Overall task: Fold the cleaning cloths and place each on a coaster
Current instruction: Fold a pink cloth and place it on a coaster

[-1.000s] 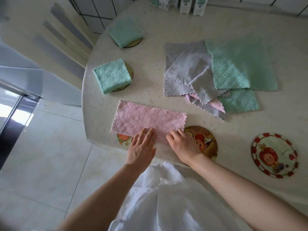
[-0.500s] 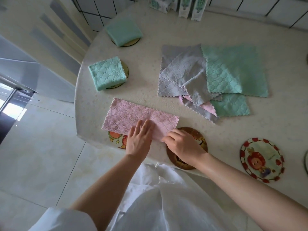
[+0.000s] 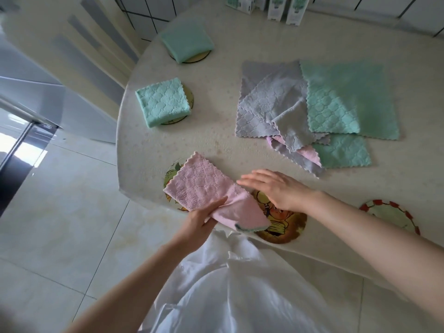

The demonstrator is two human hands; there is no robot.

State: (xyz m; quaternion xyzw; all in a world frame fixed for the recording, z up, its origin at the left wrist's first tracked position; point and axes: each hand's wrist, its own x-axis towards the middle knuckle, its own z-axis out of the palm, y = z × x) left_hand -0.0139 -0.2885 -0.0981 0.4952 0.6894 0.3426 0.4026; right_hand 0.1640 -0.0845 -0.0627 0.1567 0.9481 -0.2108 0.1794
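A folded pink cloth lies slanted at the table's near edge, partly over a cartoon coaster on its left. My left hand pinches the cloth's near part from below. My right hand hovers flat with straight fingers beside the cloth's right end, over a brown cartoon coaster. Two folded green cloths rest on coasters at the far left. A loose pile of grey, green and pink cloths lies spread at the centre right.
A red-rimmed coaster sits bare at the near right. Small boxes stand along the far edge by the tiled wall. The round table's edge drops to a tiled floor on the left.
The pink strip has been folded over to a shorter piece and turned slantwise. My left hand went from pressing flat to pinching it; my right hand lifted off and opened.
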